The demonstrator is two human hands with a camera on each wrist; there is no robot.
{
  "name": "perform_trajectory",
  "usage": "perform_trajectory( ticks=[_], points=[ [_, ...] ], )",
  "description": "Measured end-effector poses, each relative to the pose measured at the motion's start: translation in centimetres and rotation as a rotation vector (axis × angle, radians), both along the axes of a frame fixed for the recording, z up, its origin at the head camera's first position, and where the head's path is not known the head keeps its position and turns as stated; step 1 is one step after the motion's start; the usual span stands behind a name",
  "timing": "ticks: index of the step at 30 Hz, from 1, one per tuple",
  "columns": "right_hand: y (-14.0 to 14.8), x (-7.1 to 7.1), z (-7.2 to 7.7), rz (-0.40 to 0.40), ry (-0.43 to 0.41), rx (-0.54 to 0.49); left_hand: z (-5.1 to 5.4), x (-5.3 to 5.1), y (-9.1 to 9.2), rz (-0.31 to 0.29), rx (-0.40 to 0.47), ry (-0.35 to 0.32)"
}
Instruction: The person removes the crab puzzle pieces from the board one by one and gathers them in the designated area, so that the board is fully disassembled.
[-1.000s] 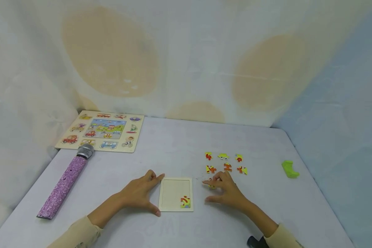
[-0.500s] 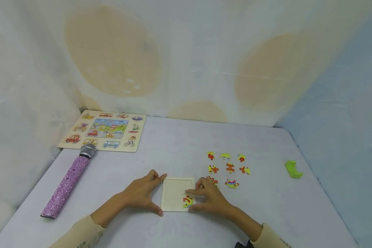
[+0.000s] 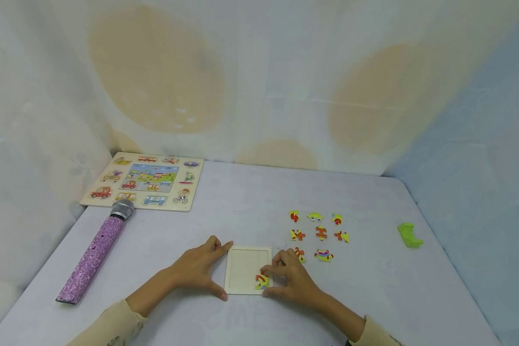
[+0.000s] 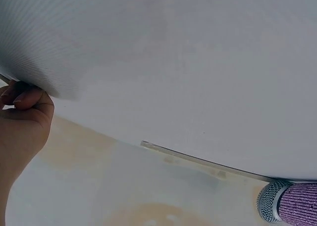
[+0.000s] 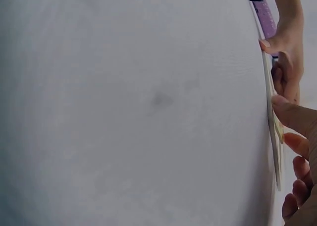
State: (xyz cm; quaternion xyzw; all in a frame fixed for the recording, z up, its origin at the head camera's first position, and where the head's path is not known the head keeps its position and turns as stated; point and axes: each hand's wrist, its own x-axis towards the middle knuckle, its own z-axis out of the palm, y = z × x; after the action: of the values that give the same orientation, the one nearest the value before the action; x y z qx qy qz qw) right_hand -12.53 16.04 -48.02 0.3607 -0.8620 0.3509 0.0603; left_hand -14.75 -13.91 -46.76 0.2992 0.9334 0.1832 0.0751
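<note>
A small square wooden puzzle tray [image 3: 244,263] with a raised rim lies on the table in front of me. One red and yellow puzzle piece [image 3: 261,282] sits at its lower right corner. My right hand [image 3: 295,279] pinches this piece between thumb and index finger; in the right wrist view the hand [image 5: 299,137] is at the tray's edge. My left hand [image 3: 194,270] steadies the tray's left side, its thumb and index finger spread to the two left corners. Loose puzzle pieces [image 3: 321,233] lie in rows right of the tray, one partly hidden behind my right hand.
A purple glittery microphone [image 3: 92,257] lies at the left, its head against a larger vehicle puzzle board [image 3: 192,192] at the back left. A green curved block [image 3: 409,235] lies at the far right. Cloth walls [image 3: 281,86] enclose the table's back and sides.
My right hand has moved left from the loose pieces to the piece in the tray's corner and now pinches it. The left hand has stayed at the tray's left side.
</note>
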Motion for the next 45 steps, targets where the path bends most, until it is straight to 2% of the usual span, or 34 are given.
perform_trajectory(
  ticks=[4,8,19,25,31,37,39,45],
  points=[
    [-0.2,0.0,-0.1,0.001,0.005,-0.042,0.0,0.0,0.0,0.004,-0.003,-0.011],
    [-0.4,-0.1,-0.2,0.009,-0.028,-0.037,0.1,-0.1,0.0,0.009,-0.003,-0.012],
    [-0.7,-0.6,0.1,-0.005,-0.021,0.104,0.0,-0.2,0.1,-0.006,0.003,0.009],
    [-0.4,-1.3,0.4,-0.006,-0.063,0.15,0.0,-0.3,0.0,-0.003,-0.002,0.01],
    [-0.7,-1.9,0.3,0.032,-0.028,0.125,0.1,-0.3,0.0,-0.001,0.0,0.007],
    [-1.0,-2.1,0.4,0.047,-0.072,0.094,0.1,-0.1,0.0,0.0,0.008,0.002],
    [-0.8,-2.1,0.4,0.046,-0.06,0.069,0.1,0.0,0.0,0.003,0.008,0.002],
    [1.7,-2.2,0.5,0.004,-0.015,-0.013,0.0,0.0,-0.1,0.006,0.004,0.002]
  ],
)
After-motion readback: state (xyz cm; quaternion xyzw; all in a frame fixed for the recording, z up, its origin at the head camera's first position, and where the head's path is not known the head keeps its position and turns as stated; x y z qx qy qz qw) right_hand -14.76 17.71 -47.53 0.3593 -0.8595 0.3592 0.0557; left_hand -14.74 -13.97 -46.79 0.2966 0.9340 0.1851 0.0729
